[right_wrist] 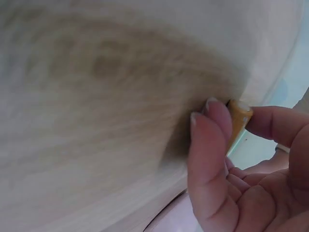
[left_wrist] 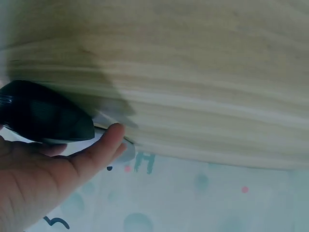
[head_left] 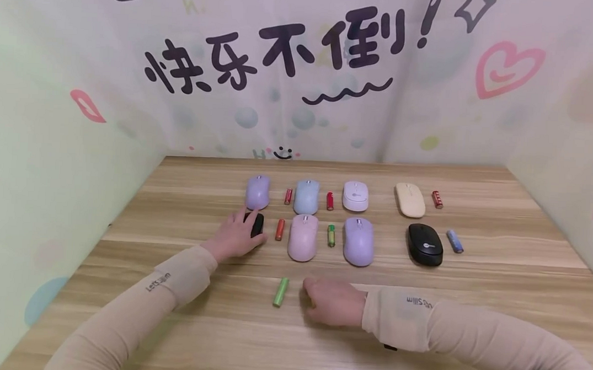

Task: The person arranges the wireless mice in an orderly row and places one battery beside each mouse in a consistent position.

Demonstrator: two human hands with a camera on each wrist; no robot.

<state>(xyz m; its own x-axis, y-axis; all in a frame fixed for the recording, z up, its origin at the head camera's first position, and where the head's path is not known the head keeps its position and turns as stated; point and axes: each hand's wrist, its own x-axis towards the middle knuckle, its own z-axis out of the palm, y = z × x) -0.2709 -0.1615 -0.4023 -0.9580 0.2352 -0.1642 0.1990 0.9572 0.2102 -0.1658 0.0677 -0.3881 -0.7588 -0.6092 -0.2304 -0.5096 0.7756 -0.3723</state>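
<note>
My left hand (head_left: 237,232) holds a black computer mouse (head_left: 258,226) at the left of the front row, its fingers and thumb around it. In the left wrist view the mouse (left_wrist: 46,113) sits beside an outstretched finger. My right hand (head_left: 333,301) is low over the table, in front of the mice. Its thumb and fingertips pinch an orange-yellow battery (right_wrist: 237,121), hidden from the head view. Left of this hand lies a light green battery (head_left: 281,292). Right of the black mouse are an orange-red battery (head_left: 280,229) and a pink mouse (head_left: 303,238).
Behind stand a purple mouse (head_left: 258,192), a blue mouse (head_left: 307,196), a white mouse (head_left: 355,196) and a cream mouse (head_left: 410,200), with red batteries between. A lavender mouse (head_left: 358,242), a second black mouse (head_left: 425,244) and a blue battery (head_left: 455,241) lie farther right.
</note>
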